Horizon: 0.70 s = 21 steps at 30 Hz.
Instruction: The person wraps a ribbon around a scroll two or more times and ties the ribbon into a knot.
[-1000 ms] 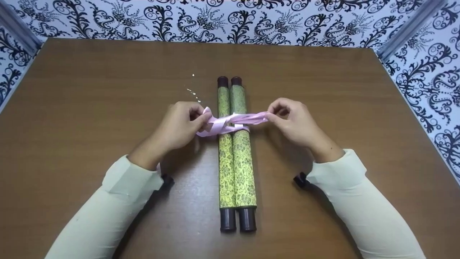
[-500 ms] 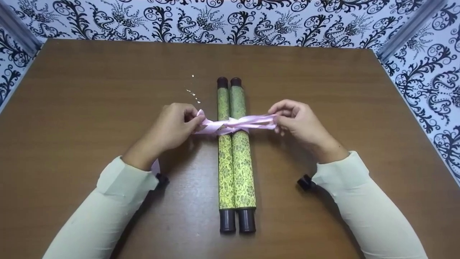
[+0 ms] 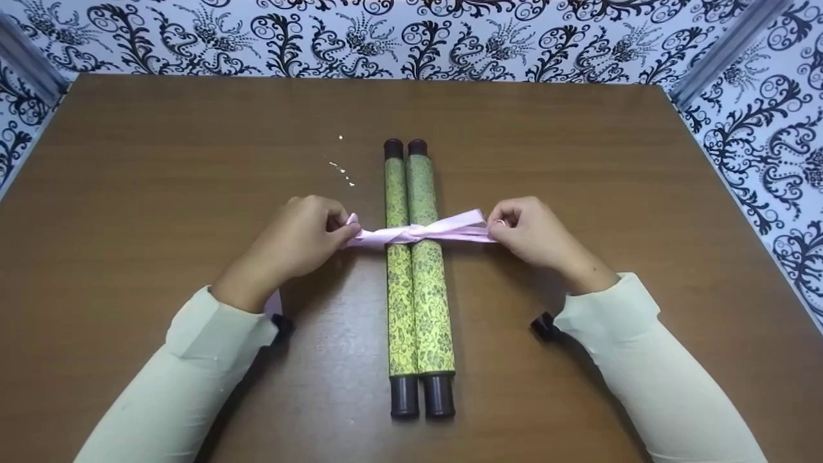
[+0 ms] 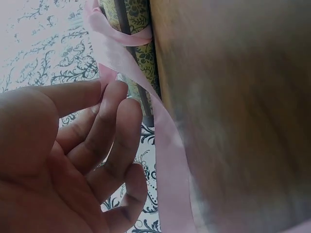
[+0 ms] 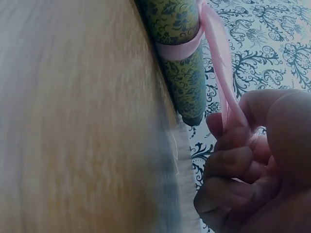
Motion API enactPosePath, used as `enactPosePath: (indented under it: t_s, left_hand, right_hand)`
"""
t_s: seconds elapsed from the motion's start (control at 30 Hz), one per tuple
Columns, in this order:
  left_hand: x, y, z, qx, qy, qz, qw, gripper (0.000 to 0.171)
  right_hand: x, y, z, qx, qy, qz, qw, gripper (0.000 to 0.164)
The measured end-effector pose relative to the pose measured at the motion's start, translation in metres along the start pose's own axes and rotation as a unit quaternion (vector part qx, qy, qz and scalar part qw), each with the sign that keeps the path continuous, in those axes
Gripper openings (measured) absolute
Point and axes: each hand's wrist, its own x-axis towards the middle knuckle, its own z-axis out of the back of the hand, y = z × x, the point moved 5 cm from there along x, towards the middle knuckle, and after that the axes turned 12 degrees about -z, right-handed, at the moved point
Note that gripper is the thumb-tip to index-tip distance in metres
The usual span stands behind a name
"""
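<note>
Two rolled scrolls (image 3: 432, 302) in yellow-green floral covering, with dark end knobs, lie side by side down the middle of the table. Around their middle runs a pink ribbon (image 3: 443, 228), knotted on top. At the left, my left hand (image 3: 302, 235) pinches one part of the ribbon between thumb and fingertip; in the left wrist view a long tail of ribbon (image 4: 172, 174) hangs past the fingers. To the right of the scrolls, my right hand (image 3: 530, 231) pinches the ribbon's other side, seen folded as a loop (image 5: 221, 58) in the right wrist view.
The brown wooden table (image 3: 161, 161) reaches back to a wall with black-and-white scroll-patterned paper (image 3: 360, 38). Several small pale flecks (image 3: 344, 173) lie left of the scrolls' far ends. A dark wrist-worn device (image 3: 545, 326) shows under the right cuff.
My hands have drawn apart, the left going left and the right going right, and both sit slightly nearer me. The ribbon is stretched straighter and its knot looks smaller and tighter.
</note>
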Motion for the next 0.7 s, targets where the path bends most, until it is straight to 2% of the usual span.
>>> enactPosePath:
  t_s: [0.4,0.7]
  left_hand:
    - [-0.0026,0.0006,0.0048,0.027,0.011,0.017,0.9994,0.022]
    - [-0.0027,0.0004,0.0066,0.031,0.006,0.019,0.9993,0.023]
  right_hand:
    - [0.0026,-0.0029,0.002,-0.06,-0.038,-0.003,0.997,0.017]
    - [0.002,0.001,0.0005,-0.096,-0.025,0.009,0.995,0.024]
